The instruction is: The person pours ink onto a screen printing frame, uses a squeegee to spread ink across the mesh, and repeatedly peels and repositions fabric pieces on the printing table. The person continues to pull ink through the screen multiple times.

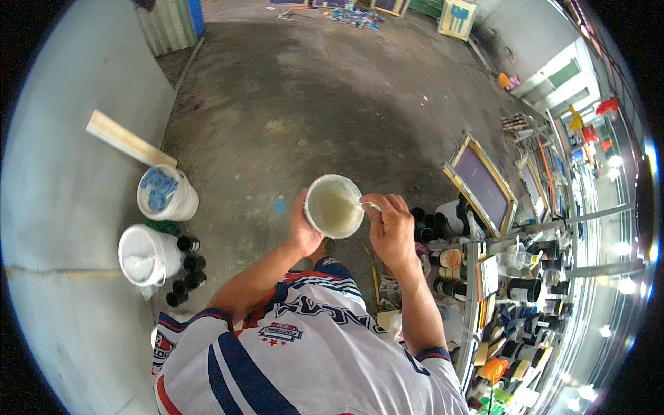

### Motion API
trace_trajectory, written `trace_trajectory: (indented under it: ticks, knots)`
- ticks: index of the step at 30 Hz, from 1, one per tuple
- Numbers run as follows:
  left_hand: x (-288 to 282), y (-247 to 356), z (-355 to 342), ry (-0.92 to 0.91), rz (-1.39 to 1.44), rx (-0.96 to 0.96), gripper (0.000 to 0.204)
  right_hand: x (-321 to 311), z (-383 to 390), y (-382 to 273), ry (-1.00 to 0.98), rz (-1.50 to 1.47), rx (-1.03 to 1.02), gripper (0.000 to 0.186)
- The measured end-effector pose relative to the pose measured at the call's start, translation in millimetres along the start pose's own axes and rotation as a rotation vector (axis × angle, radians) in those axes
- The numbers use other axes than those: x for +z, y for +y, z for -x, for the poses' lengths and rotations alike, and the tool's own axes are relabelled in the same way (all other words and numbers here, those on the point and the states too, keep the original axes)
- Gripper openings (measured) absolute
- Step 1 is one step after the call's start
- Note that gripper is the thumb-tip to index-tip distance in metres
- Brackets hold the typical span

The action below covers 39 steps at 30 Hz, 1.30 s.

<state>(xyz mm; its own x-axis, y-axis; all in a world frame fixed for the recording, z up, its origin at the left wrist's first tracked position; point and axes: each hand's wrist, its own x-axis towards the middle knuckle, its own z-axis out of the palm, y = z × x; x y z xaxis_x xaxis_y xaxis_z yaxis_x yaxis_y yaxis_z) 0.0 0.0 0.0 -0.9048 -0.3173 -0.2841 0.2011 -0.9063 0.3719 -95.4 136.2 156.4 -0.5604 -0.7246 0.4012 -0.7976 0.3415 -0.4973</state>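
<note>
Hold the tub (332, 182) level: left hand (303, 232) grips it near eight o'clock, right hand (393, 227) pinches something pale (371, 205) at three.

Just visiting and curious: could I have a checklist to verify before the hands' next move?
1. Left hand on the round white cup: ok, holds its side.
2. Right hand on the thin pale piece at the rim: ok, pinches it.
3. Cup uncovered: ok, pale contents show.
4. Contents' depth: cannot tell.
5. White plastic bucket with blue cloth away from cup: ok, stands apart, left.
</note>
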Motion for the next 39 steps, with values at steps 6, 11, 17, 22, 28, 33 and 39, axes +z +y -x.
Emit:
trace_trajectory:
  ticks: [6,11,17,22,28,33,39]
  knots:
    - [33,17,-165,-0.031,-0.031,-0.08,0.061,25,-93,93,0.054,-0.326,0.345,0.015]
    - [66,24,-267,-0.167,-0.057,-0.221,0.057,9,-193,176,0.241,-0.241,0.231,0.017]
    - [122,29,-394,-0.15,-0.044,-0.255,0.055,-22,-257,251,0.261,0.044,0.213,0.014]
    - [169,14,-490,-0.216,-0.101,-0.375,0.055,-27,-296,295,0.297,-0.21,0.588,0.014]
    - [211,1,-599,-0.397,-0.213,-0.546,0.057,-44,-384,381,0.517,0.028,0.543,0.021]
    - [231,-10,-684,-0.43,-0.245,-0.655,0.058,-60,-413,429,0.428,0.344,0.516,0.015]
    - [246,-56,-756,-0.371,-0.309,-0.913,0.061,-46,-440,437,0.649,-0.086,0.945,0.014]
